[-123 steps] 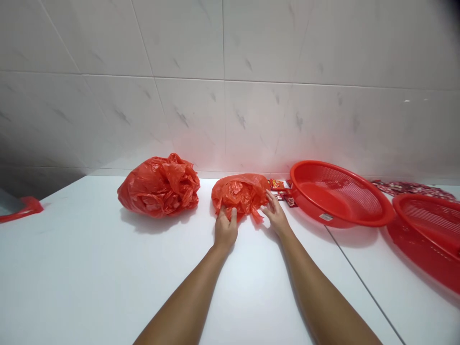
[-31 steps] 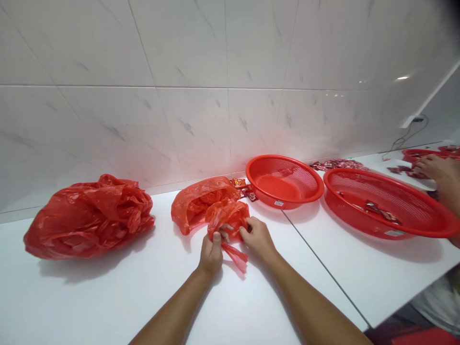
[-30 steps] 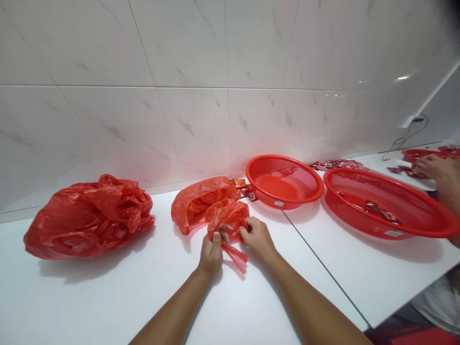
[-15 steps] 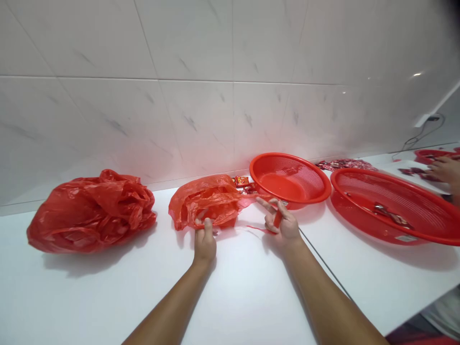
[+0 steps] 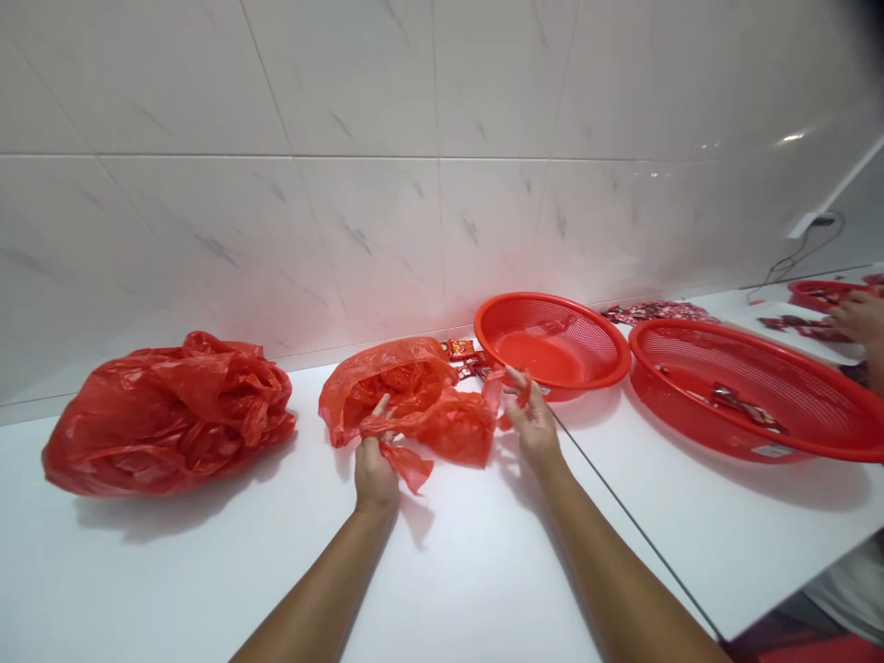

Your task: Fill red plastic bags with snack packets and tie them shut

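A thin red plastic bag (image 5: 448,424) lies crumpled on the white table before me, its mouth spread toward me. My left hand (image 5: 377,465) is closed on the near rim of the bag, with some fingers reaching inside the mouth and a loose flap hanging beside the thumb. On the other side, my right hand (image 5: 530,419) grips a narrow strip of the bag, probably a handle, looped about its fingers. Small red candy packets (image 5: 459,349) lie just behind the bag, against the wall.
A fuller red plastic bag (image 5: 169,414) sits at the left. Right of my hands stand a red colander (image 5: 552,378) and a larger red basket (image 5: 691,419) with a few wrapped pieces inside. Another person's hand (image 5: 860,318) is at the far right. A seam crosses the table.
The bag's front has been pulled out toward the right and a flap now hangs below my left hand. My right hand has lifted a little and shifted left with the strip.
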Demonstrator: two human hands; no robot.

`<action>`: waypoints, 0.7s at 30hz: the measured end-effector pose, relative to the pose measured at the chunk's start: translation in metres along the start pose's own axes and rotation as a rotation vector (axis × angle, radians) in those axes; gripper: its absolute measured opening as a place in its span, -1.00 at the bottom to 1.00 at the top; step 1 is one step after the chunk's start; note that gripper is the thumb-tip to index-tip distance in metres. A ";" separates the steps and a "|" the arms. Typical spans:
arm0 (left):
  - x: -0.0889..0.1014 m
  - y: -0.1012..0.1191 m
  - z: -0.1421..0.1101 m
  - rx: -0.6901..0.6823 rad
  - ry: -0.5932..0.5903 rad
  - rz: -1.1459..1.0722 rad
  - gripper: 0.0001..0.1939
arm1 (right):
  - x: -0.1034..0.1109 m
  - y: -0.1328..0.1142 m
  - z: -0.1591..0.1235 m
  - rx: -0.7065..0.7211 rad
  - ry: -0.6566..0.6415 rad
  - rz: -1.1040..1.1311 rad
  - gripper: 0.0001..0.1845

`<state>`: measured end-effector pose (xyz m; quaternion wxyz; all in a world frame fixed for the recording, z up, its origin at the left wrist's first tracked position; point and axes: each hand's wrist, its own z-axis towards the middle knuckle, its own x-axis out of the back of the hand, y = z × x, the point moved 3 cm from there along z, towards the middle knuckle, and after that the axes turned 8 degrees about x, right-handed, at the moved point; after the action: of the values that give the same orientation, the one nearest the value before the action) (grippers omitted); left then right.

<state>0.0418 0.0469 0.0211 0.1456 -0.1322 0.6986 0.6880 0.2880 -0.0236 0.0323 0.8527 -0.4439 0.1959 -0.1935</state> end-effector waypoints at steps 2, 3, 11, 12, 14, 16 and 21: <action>-0.006 -0.007 -0.001 0.111 -0.098 -0.091 -0.42 | -0.008 -0.001 -0.007 0.086 -0.158 -0.167 -0.21; -0.009 -0.010 -0.001 0.166 -0.144 -0.121 -0.39 | -0.012 0.000 -0.010 0.092 -0.233 -0.205 -0.16; -0.016 -0.015 -0.002 0.405 -0.346 -0.295 -0.31 | -0.011 0.011 -0.004 -0.011 -0.116 -0.132 -0.43; -0.016 -0.011 -0.003 0.425 -0.365 -0.330 -0.28 | -0.011 0.012 -0.003 -0.034 -0.088 -0.089 -0.52; -0.015 -0.002 -0.003 0.447 -0.369 -0.392 -0.26 | -0.012 0.015 -0.002 -0.122 -0.064 -0.006 -0.67; -0.015 0.007 -0.002 0.432 -0.347 -0.440 -0.31 | -0.012 0.020 -0.003 -0.216 -0.032 0.037 -0.75; -0.010 0.016 0.004 0.397 -0.248 -0.534 -0.37 | -0.009 0.024 -0.002 -0.290 0.075 0.182 -0.77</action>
<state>0.0450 0.0510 0.0403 0.4268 -0.1949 0.7366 0.4871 0.2833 -0.0081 0.0128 0.7859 -0.5351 0.2927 -0.1018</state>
